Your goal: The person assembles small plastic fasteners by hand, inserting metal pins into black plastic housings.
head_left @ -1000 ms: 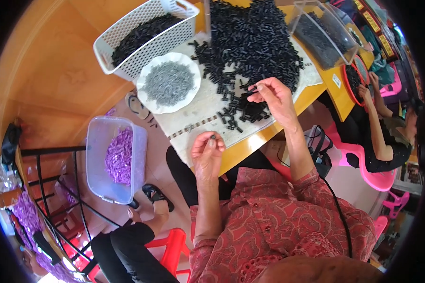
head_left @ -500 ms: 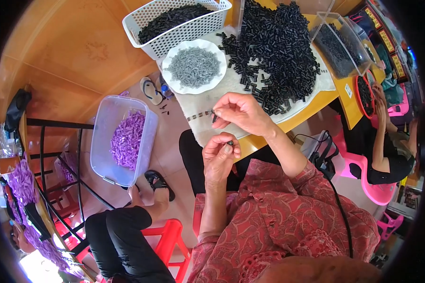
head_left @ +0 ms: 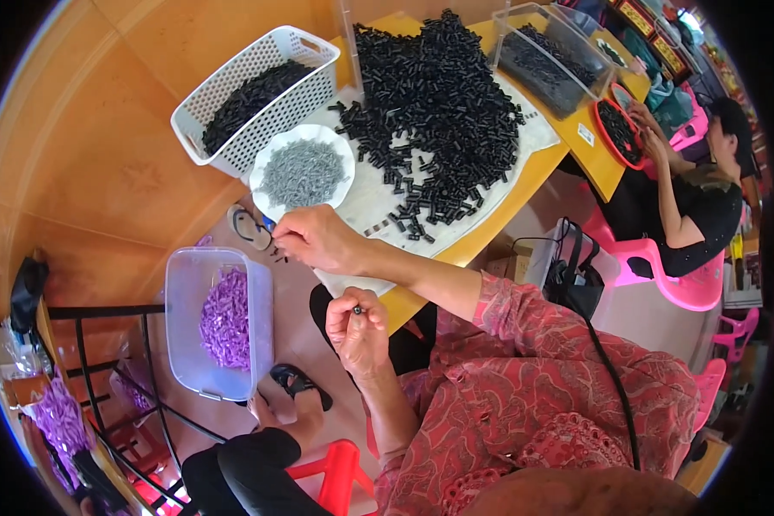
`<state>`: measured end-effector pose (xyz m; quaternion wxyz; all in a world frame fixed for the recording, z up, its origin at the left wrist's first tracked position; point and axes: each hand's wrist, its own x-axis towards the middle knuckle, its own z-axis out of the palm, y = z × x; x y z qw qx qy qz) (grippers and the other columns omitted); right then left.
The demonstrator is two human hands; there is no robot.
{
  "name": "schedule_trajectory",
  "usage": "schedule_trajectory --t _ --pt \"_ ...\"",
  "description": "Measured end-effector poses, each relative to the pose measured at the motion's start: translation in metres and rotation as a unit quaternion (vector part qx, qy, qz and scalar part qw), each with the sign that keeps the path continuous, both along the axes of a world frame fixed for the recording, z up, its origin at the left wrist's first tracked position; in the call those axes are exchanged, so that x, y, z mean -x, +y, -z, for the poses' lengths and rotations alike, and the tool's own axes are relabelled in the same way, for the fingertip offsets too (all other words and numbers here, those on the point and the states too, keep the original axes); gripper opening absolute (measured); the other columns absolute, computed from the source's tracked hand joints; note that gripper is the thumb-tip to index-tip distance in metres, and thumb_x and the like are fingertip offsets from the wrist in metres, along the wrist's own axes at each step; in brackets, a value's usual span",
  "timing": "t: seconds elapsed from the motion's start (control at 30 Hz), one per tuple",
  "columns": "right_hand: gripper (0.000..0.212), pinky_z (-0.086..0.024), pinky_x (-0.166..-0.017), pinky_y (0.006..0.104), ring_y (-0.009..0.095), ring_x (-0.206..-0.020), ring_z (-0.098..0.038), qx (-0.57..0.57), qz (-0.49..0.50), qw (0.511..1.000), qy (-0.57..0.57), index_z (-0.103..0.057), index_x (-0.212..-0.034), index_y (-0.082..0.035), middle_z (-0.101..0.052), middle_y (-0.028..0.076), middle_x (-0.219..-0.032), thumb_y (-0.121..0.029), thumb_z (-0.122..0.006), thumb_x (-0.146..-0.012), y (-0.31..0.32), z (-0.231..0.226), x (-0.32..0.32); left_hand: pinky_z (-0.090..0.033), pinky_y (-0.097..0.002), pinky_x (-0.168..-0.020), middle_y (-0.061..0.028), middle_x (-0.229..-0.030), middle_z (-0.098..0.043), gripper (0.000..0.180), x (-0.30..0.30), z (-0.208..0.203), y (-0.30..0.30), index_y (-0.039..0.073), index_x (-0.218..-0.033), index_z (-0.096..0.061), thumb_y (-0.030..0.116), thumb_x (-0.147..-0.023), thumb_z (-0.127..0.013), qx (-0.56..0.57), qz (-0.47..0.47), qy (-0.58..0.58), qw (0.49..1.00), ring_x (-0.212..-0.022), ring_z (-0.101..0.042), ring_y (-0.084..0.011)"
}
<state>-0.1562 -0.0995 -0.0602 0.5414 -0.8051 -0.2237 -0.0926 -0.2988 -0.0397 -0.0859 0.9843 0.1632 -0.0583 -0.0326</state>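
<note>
Above my lap my left hand (head_left: 363, 342) is closed round a small black tube (head_left: 359, 310), its round end showing between thumb and fingers. My right hand (head_left: 318, 242) is stretched out past the table's left edge, just below a white scalloped plate (head_left: 261, 199) heaped with small clear-grey pieces (head_left: 303, 175). Its thumb and fingers are pinched together; what they hold, if anything, I cannot make out. Beyond it a large heap of short black tubes (head_left: 447, 103) covers the white cloth on the table.
A white perforated basket (head_left: 311, 86) holds black pieces. On the floor stands a clear tub (head_left: 176, 310) of purple pieces. Another person (head_left: 701, 202) sits at the right by a red bowl (head_left: 599, 129); a seated person's dark-trousered legs (head_left: 249, 477) are at the lower left.
My right hand has moved left, away from my left hand and toward the table's left edge. The left hand keeps hold of the black tube. The whole view has shifted.
</note>
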Motion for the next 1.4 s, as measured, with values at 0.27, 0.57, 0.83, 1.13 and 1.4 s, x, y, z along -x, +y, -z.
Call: schedule_trajectory --t 0.27,0.57,0.83,1.13,1.4 --pt "0.008 -0.049 -0.056 0.0313 0.024 -0.066 -0.063 0.047 0.069 0.996 -0.042 -0.063 -0.083 -0.004 -0.062 0.009 -0.075 -0.001 -0.067 -0.076 -0.089 -0.007 0.045 -0.040 -0.0216 -0.062 -0.0085 -0.097 -0.052 0.024 -0.016 0.017 -0.017 0.004 -0.111 -0.060 0.006 -0.087 -0.062 -0.024 0.045 0.022 0.998 -0.079 -0.046 -0.0151" --pt "0.006 -0.048 -0.055 0.0348 0.027 -0.064 -0.061 0.211 0.291 0.931 -0.059 -0.065 -0.081 -0.005 -0.059 0.011 -0.073 -0.002 -0.067 -0.076 -0.187 -0.009 0.040 -0.043 -0.0257 -0.064 -0.0130 -0.097 -0.058 0.021 -0.036 0.026 -0.036 0.001 -0.108 -0.060 0.004 -0.088 -0.061 -0.027 0.055 0.052 0.997 -0.077 -0.053 -0.0177" --pt "0.013 -0.049 -0.061 0.0444 0.033 -0.068 -0.062 0.355 0.346 0.867 0.059 -0.068 -0.078 -0.006 -0.059 0.013 -0.079 -0.018 -0.065 -0.080 -0.185 -0.004 0.001 -0.044 -0.0266 -0.064 -0.0136 -0.099 -0.059 0.020 -0.039 0.030 -0.040 0.000 -0.107 -0.061 0.003 -0.087 -0.061 -0.057 0.050 0.069 0.995 -0.076 -0.053 -0.0180" --pt "0.014 -0.050 -0.063 0.0455 0.035 -0.070 -0.063 0.412 0.346 0.835 0.115 -0.066 -0.076 -0.005 -0.060 0.016 -0.080 -0.018 -0.063 -0.078 -0.176 0.008 -0.009 -0.045 -0.0261 -0.063 -0.0135 -0.098 -0.060 0.019 -0.039 0.030 -0.042 0.000 -0.105 -0.060 0.004 -0.087 -0.061 -0.066 0.048 0.070 0.994 -0.076 -0.054 -0.0180" --pt "0.008 -0.043 -0.050 0.0189 0.006 -0.063 -0.062 -0.100 0.178 0.954 0.219 -0.063 -0.092 -0.001 -0.064 0.001 -0.077 -0.008 -0.064 -0.087 -0.171 -0.012 0.040 -0.045 -0.0272 -0.067 -0.0142 -0.099 -0.061 0.020 -0.037 0.029 -0.043 0.000 -0.109 -0.060 0.002 -0.089 -0.058 -0.068 0.045 0.071 0.994 -0.079 -0.055 -0.0181"
